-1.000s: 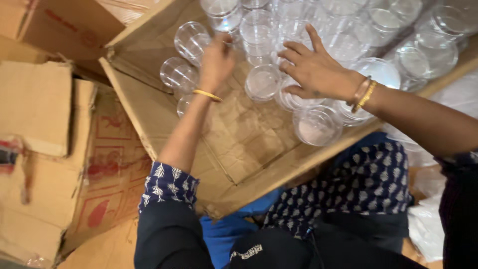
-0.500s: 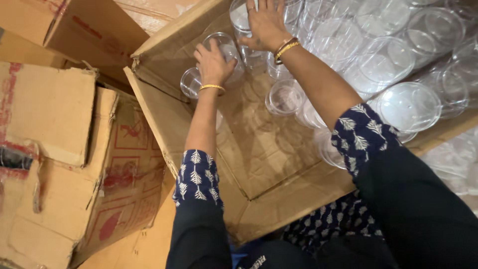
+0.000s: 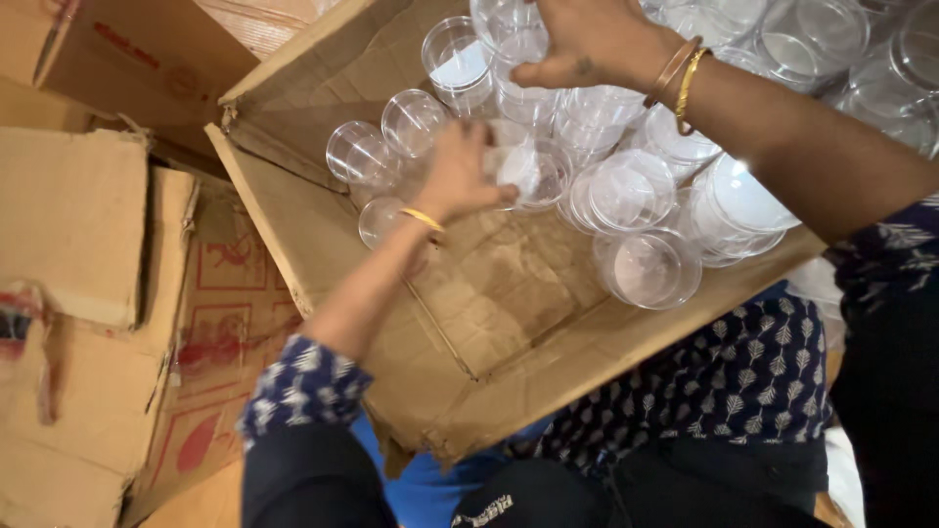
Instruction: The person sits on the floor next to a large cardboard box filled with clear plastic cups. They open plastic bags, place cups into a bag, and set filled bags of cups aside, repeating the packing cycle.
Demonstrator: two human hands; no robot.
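Observation:
An open cardboard box [image 3: 323, 254] holds several clear plastic cups, some upright, some lying on their sides. My left hand [image 3: 458, 174], with a gold bangle at the wrist, reaches in among the cups; its thumb touches a tipped cup [image 3: 536, 176], but blur hides the grip. At the far side my right hand [image 3: 587, 44], wearing two bangles, curls its fingers around the top of an upright clear cup [image 3: 518, 54]. Two single cups [image 3: 357, 152] stand by the box's left wall.
Flattened and stacked cardboard boxes [image 3: 78, 225] lie to the left of the open box. A crumpled cardboard liner [image 3: 509, 284] covers the box floor near me. My lap in dark patterned cloth [image 3: 743, 381] is under the box's near edge.
My left hand has moved from the cups by the left wall toward the middle of the box. My right hand has stayed on the cups at the far side, shifting slightly right.

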